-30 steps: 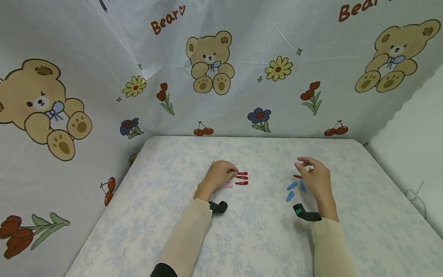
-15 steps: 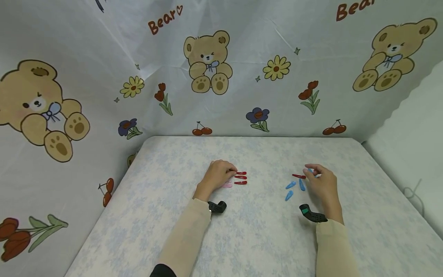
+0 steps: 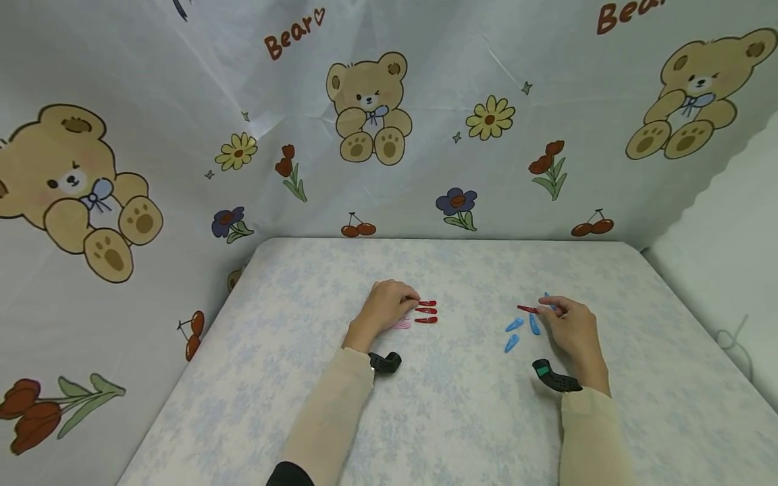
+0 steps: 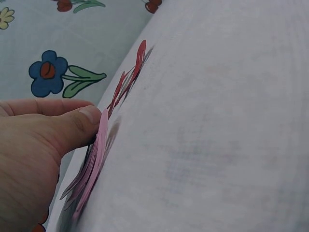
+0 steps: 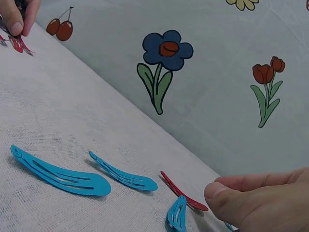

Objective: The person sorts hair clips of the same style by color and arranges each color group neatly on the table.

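Note:
My left hand (image 3: 386, 302) lies at the left ends of a row of red snap hair clips (image 3: 426, 310). Its thumb and index finger meet at the end of the farthest one, pinching it. Pink hair clips (image 4: 96, 159) lie under that hand, partly hidden by it. My right hand (image 3: 570, 329) hovers at the right end of a single red hair clip (image 5: 183, 192), thumb and index tips close beside it. The clip's whole length shows in the right wrist view. Blue hair clips (image 5: 63, 176) lie around that hand, one partly hidden behind its fingers.
The table (image 3: 450, 405) has a pale, blue-mottled cover. A curtain (image 3: 425, 189) printed with bears and flowers hangs behind its far edge. Each wrist wears a black camera mount (image 3: 556, 378). A white cord (image 3: 734, 344) hangs at the right.
My right hand has come down and to the right, from above the red clip to its right end. My left hand stays at the row of red clips.

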Tool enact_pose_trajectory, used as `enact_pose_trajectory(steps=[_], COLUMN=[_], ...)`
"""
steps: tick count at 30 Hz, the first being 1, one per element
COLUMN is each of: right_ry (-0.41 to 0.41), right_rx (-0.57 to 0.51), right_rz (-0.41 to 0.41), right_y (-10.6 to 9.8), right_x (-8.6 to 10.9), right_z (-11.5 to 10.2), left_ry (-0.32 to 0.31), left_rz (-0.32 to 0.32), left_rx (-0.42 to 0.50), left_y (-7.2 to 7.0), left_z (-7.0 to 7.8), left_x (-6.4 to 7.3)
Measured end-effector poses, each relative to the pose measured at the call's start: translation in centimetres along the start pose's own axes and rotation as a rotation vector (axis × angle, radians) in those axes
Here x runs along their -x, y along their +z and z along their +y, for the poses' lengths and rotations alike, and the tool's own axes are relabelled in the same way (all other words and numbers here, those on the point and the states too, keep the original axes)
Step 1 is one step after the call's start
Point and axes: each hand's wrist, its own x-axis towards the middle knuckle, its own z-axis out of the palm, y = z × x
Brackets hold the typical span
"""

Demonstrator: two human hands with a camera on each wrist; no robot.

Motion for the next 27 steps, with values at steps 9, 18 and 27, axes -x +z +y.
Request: enact_pose_trajectory(steps=[9, 18, 27], right_ry=[0.04, 0.014, 0.044], right_rx=[0.031, 0.062, 0.098], right_rz=[-0.029, -0.038, -0.056], right_y=[0.51, 0.55, 0.74], right_x=[-0.27, -0.21, -0.36], right_z=[0.03, 0.07, -0.11], left_ry=[-0.006, -0.011, -0.012], left_rz=[-0.009, -0.015, -0.013], left_rx=[0.014, 0.015, 0.024], left_y=[-0.33, -0.28, -0.3], left_z=[0.21, 0.22, 0.17], left_x=[0.11, 0.11, 0.09])
